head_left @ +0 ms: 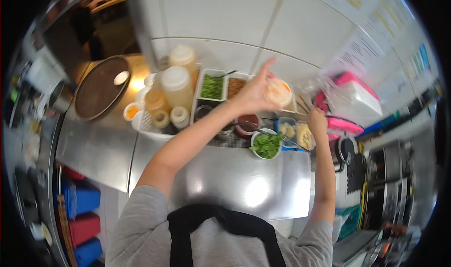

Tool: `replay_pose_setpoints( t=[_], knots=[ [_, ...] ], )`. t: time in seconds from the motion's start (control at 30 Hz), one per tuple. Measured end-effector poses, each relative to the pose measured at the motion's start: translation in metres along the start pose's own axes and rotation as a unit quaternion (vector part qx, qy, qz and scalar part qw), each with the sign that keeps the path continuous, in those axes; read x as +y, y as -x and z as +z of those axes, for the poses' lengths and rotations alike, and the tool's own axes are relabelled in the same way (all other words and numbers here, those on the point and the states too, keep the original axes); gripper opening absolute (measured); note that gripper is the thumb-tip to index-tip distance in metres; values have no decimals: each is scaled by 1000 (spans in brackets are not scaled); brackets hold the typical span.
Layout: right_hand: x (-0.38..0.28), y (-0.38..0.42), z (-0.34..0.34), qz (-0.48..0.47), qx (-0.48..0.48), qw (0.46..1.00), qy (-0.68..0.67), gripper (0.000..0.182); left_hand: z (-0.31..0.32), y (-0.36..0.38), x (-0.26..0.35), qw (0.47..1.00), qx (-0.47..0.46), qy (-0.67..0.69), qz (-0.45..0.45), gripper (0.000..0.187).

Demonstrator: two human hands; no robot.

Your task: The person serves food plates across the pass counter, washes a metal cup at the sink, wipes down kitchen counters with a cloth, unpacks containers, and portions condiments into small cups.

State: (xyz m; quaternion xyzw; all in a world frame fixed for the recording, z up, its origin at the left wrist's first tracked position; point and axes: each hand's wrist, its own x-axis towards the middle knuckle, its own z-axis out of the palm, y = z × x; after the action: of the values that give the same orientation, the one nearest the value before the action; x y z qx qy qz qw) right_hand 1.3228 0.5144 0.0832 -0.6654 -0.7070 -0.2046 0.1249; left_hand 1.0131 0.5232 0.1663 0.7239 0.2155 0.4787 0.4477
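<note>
My left hand (255, 92) reaches across the ingredient containers and grips a round tub (278, 92) with pale and orange colouring. One of its fingers points up, away from the tub. My right hand (318, 122) is at the right end of the containers, beside a pink and black item (321, 102). Its fingers look closed, but what they hold is hidden. Below my left hand stand a container of red sauce (249, 128) with a spoon and a white bowl of green leaves (266, 145). Chopped greens (212, 87) fill a white container to the left.
Squeeze bottles (177, 86) stand in a white basket (155, 134) at the left. A round dark tray (102, 88) lies farther left. The steel counter (225, 177) runs in front of me. A pink and white package (358, 98) sits against the tiled wall.
</note>
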Motion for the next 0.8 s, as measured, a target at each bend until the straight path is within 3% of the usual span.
replay_pose_setpoints(
  t=[0.03,0.1,0.17,0.27,0.43,0.53,0.63,0.73,0.8],
  knots=[
    [-16,-4,-19,-5,10,998,57,23,-4,21,8,998,3,-57,10,113],
    [-51,-26,-40,2,54,998,30,19,-11,68,32,1000,-20,-1,-18,110],
    [-90,-46,-57,-22,38,985,-166,16,-16,118,38,998,-49,28,-38,111],
    [-180,-77,-67,-98,-13,937,-336,10,-29,183,52,994,-50,-5,-95,108],
    [-291,-129,1,-222,-138,911,-318,12,-72,266,71,982,13,-83,-171,103],
    [-325,-143,18,-227,-195,935,-189,14,-102,306,83,958,92,-131,-236,101],
    [-325,-156,89,-310,-93,876,-356,20,-132,343,90,933,176,-193,-247,100],
    [-323,-158,95,-381,-1,847,-372,25,-162,371,92,918,244,-175,-260,100],
    [-317,-155,88,-342,-28,885,-315,28,-182,385,92,906,270,-197,-260,99]
  ],
)
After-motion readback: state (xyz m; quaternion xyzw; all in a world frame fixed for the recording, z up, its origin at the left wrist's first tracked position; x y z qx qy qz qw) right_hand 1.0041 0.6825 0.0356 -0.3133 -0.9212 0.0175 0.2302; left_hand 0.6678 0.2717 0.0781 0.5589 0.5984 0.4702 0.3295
